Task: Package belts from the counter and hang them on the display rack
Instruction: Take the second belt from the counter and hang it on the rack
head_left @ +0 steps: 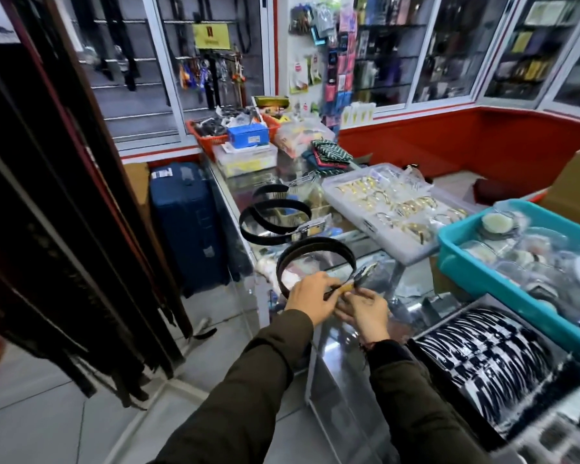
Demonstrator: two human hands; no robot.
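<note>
I see both hands close together over the near end of the glass counter [345,346], almost touching, and both are pinched on the same dark brown belt [315,251]. My left hand [310,301] grips the strap where the loop closes, fingers curled over it, while my right hand [365,311] holds the end just beside it, where a small yellowish piece [346,288] shows between the fingertips; I cannot tell whether that is a tag or part of the belt. Just beyond the right fingertips sits the belt's buckle [365,272], dark and shiny, tilted up off the glass. The belt itself curves away from the hands in an open loop that stands on edge on the counter. Farther out past that loop lies a second coiled black belt [275,222] with a silver buckle [312,226], and a third loop [270,192] behind it. To the right of the hands, touching nothing I hold, are a clear tray of bangles [382,209], a teal bin [476,272] of wrapped round items, and nearest the right sleeve a box of black-and-white packets [482,363]. To the left of the left hand, well apart, dark belts hang in a dense row from a rack [47,229], with a blue suitcase [188,226] standing on the floor between that rack and the counter
</note>
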